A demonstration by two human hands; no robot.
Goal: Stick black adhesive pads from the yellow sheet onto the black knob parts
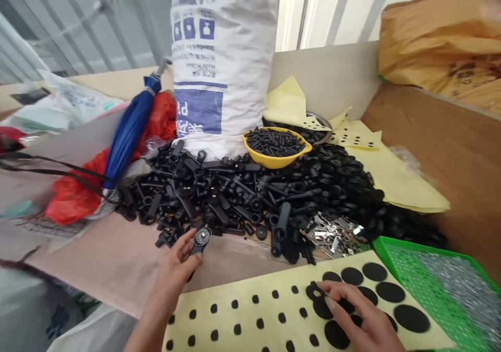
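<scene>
My left hand (180,260) is closed on a black plastic part (201,239) with a round head, metal showing inside it, held over the near edge of the table. On the right, my right hand (354,307) pinches a small black ring-shaped piece (314,291) between thumb and finger. It is just above a yellow sheet (230,281) that carries rows of small black pads and larger black discs (410,318). Beyond both hands lies a heap of black plastic parts (219,195).
Small metal clips (334,237) lie beside the heap. A green tray (385,247) of metal pieces is at right. Behind stand a yellow bowl (270,160) of black screws and a white sack (227,44). A blue umbrella (131,127) and red bags (74,198) are at left.
</scene>
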